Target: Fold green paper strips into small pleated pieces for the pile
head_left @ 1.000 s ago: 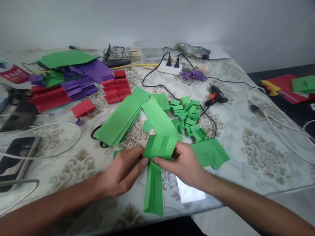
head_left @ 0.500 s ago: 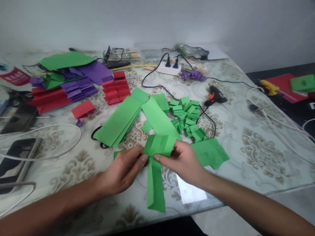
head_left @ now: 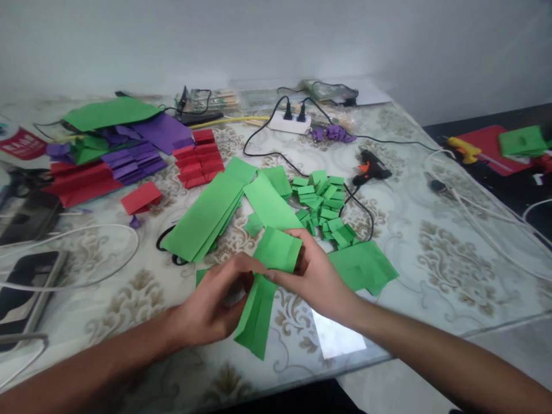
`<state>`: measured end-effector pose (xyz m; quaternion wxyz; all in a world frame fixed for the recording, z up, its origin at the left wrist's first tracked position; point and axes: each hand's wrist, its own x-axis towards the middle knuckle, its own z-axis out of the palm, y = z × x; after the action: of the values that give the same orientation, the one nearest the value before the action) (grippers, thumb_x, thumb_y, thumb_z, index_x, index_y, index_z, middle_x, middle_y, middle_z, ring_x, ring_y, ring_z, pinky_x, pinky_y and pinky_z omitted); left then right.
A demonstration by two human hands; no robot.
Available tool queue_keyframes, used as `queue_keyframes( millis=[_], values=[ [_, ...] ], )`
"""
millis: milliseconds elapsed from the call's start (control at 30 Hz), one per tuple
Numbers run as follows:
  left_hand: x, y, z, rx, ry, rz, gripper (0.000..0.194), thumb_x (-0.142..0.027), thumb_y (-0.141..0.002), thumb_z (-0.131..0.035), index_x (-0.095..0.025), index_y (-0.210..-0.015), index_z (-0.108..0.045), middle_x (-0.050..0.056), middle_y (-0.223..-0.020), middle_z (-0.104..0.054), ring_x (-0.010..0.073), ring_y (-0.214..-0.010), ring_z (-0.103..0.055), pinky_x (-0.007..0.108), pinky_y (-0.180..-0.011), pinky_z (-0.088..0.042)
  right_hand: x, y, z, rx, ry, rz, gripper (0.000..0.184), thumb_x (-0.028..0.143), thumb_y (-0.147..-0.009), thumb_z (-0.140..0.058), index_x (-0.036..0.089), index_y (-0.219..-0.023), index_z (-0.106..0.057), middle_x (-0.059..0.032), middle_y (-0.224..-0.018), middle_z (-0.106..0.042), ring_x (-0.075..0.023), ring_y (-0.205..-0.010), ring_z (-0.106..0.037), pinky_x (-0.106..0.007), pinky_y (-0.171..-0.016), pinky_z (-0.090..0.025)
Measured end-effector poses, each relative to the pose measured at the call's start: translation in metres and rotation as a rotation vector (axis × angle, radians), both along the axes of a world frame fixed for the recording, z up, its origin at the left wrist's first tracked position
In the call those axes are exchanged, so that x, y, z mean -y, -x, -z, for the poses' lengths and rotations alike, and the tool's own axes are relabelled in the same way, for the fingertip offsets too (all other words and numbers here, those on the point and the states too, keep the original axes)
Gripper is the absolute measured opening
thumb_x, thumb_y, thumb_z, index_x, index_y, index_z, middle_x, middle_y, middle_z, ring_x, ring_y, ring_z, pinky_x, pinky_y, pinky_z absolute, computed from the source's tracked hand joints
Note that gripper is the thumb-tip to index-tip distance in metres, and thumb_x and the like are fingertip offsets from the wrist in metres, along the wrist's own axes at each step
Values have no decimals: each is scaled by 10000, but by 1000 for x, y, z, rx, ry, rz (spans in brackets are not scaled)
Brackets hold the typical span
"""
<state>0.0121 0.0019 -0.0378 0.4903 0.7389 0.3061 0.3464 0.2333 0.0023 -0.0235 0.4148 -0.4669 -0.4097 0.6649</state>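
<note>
In the head view, a table [head_left: 466, 322] is seen from above, covered w/ a pale cloth printed w/ brown floral motifs; it's backed by a plain grey wall [head_left: 241, 40].

Near the table's front edge, approx. centre, a folded green strip [head_left: 277, 250] is held up btwn both hands, which are brought together at its middle. By the R hand [head_left: 317, 273] the strip is clamped, thumb in front, fingers behind. The L hand [head_left: 226, 296] is curled in a loose C, its index fingertip laid on the fold next to the R thumb; its thumb is partly hidden by the strip's lower length, so whether it's gripped there can't be told. The upper part is tilted away; the lower part, creased lengthwise, is hung down toward the L.

Just beyond, a stack of long green pieces [head_left: 207, 215] is fanned at L, and one long green piece [head_left: 269, 201] is partly covered by the hands & strip. To its R, small folded green bits [head_left: 321, 198] are heaped; a green sheet [head_left: 366, 267] is partly hidden by the R hand, w/ a white paper [head_left: 340, 336] below the wrist.

Farther back, pleated red paper [head_left: 198, 161], a black glue gun [head_left: 373, 167] & a white power strip [head_left: 290, 122] w/ two plugs inserted are seen. At far L, a phone [head_left: 26, 287] is crossed by a white cable [head_left: 137, 253].
</note>
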Motion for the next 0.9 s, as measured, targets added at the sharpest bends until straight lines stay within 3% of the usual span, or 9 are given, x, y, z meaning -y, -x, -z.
queue_keyframes(
  millis=[133,200,267,333,400,567,700,900],
  values=[
    [-5,4,-4,-95,-41,40,283,-168,-916,-655,-247,-1170,-556,47,-991,-628,179,-818,-599,262,-690,-482,3,-1,5,88,-76,-31,636,299,-886,-753,270,-1419,-406,-77,-1099,-710,-251,-927,-735,-404,-755,-622],
    [-6,4,-5,-109,-38,30,280,-196,-901,-662,-247,-1151,-546,32,-971,-622,167,-781,-578,248,-649,-460,4,-4,3,249,-294,49,650,275,-917,-714,271,-1478,-387,-136,-1323,-630,-278,-1114,-690,-469,-891,-609],
    [-7,4,-6,-128,-28,21,282,-221,-888,-672,-246,-1133,-536,18,-952,-619,158,-752,-560,241,-625,-443,5,-8,-2,446,-627,141,629,200,-908,-704,255,-1476,-440,-154,-1436,-553,-304,-1283,-592,-521,-1032,-540],
    [-6,2,-7,-154,-1,11,278,-230,-885,-678,-243,-1116,-523,-5,-898,-602,140,-700,-531,232,-596,-420,7,-11,-10,484,-929,73,449,95,-878,-652,221,-1305,-599,-138,-1294,-640,-300,-1233,-606,-520,-1042,-524],
    [-6,0,-8,-172,37,1,281,-219,-877,-681,-238,-1096,-507,-40,-814,-559,119,-636,-491,218,-557,-390,8,-11,-16,380,-1079,-118,318,49,-841,-616,204,-1114,-665,-100,-1070,-714,-258,-1054,-669,-463,-967,-571],
    [-4,-2,-8,-207,50,-21,302,-166,-819,-667,-226,-1069,-507,-56,-784,-541,111,-620,-493,206,-543,-385,11,-6,-14,298,-1130,-348,304,87,-852,-620,160,-1147,-633,-127,-1071,-760,-234,-1014,-705,-399,-959,-607],
    [-3,-3,-7,-251,-9,-16,231,-109,-837,-609,-218,-1028,-539,-29,-821,-584,125,-666,-531,219,-584,-423,10,-5,-7,305,-1146,-411,327,65,-866,-597,158,-1179,-604,-102,-1019,-764,-197,-956,-719,-352,-947,-602],
    [-4,-5,-6,-291,-95,41,210,-67,-841,-587,-216,-981,-536,-37,-770,-561,121,-649,-521,210,-566,-393,9,-4,-5,339,-1153,-420,287,35,-842,-536,199,-1071,-593,-39,-869,-709,-178,-838,-657,-324,-837,-588]
  ],
)
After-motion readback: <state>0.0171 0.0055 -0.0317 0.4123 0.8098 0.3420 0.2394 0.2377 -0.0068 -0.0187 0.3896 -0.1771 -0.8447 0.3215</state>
